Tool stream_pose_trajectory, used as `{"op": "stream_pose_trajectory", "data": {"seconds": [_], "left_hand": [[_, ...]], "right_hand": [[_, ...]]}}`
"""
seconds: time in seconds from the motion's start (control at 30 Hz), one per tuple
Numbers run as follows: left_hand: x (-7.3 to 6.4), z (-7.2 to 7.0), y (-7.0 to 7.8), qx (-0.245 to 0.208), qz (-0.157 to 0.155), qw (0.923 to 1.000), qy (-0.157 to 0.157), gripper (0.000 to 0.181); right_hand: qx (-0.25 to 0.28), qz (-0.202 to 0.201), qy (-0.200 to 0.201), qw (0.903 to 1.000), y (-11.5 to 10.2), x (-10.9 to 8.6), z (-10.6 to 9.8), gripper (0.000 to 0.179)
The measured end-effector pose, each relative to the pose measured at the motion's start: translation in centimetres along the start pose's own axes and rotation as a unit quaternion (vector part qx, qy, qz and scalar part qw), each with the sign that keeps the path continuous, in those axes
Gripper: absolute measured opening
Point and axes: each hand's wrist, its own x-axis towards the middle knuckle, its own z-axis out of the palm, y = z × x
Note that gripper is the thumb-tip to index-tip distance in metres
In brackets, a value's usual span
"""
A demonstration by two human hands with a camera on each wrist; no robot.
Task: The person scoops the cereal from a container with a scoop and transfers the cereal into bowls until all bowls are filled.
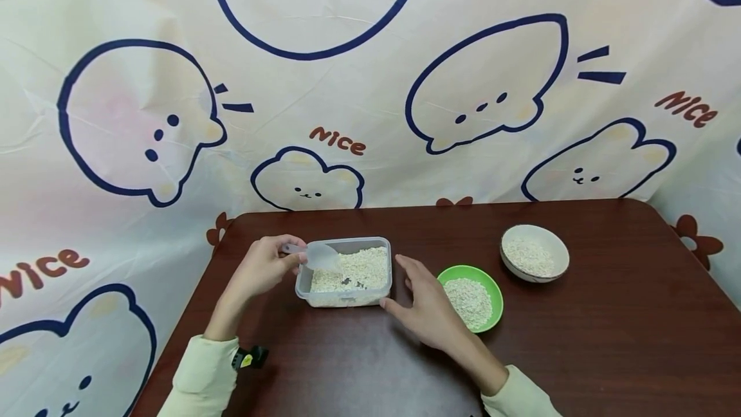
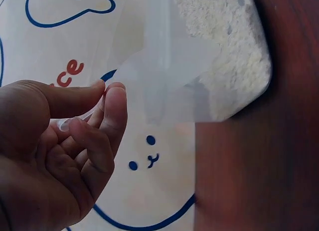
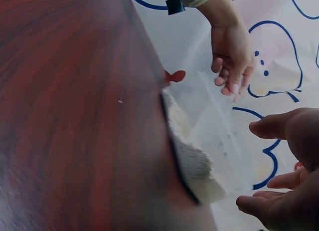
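My left hand [image 1: 267, 264] pinches the handle of a translucent plastic scoop [image 1: 321, 257] between thumb and fingers. The scoop's bowl is over the left end of a clear rectangular plastic container [image 1: 341, 302]. Pale oat-like flakes [image 1: 370, 267] lie in the container, with a few dark specks near the front. In the left wrist view, the scoop [image 2: 172, 66] overlaps the container's wall. My right hand [image 1: 427, 309] is at the container's right end, its thumb and fingers spread apart and holding nothing. In the right wrist view those fingers [image 3: 271, 126] point toward the container [image 3: 219, 126].
Right of my right hand stands a green bowl [image 1: 496, 295] with pale flakes, partly behind the hand. A white bowl [image 1: 560, 251] of similar flakes is farther right. All stand on a dark brown table [image 1: 608, 333], with a printed cloth [image 1: 382, 101] hanging behind.
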Motion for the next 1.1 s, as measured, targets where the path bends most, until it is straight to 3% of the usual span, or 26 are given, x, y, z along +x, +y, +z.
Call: {"op": "stream_pose_trajectory", "data": {"seconds": [0.37,0.57,1.1], "left_hand": [[1.0,2.5,-0.3,-0.091,0.004,0.9951,-0.038,0.024],[1.2,3.4,0.3,-0.101,0.008,0.9941,-0.039,0.021],[0.8,6.0,1.7,-0.116,0.030,0.9922,-0.035,0.015]], "right_hand": [[0.045,0.021,-0.024,0.9985,0.5,0.2,2.1,0.086],[0.063,0.036,-0.017,0.9972,0.9,0.5,2.6,0.084],[0.091,0.013,-0.001,0.9958,1.5,1.0,3.3,0.076]]}}
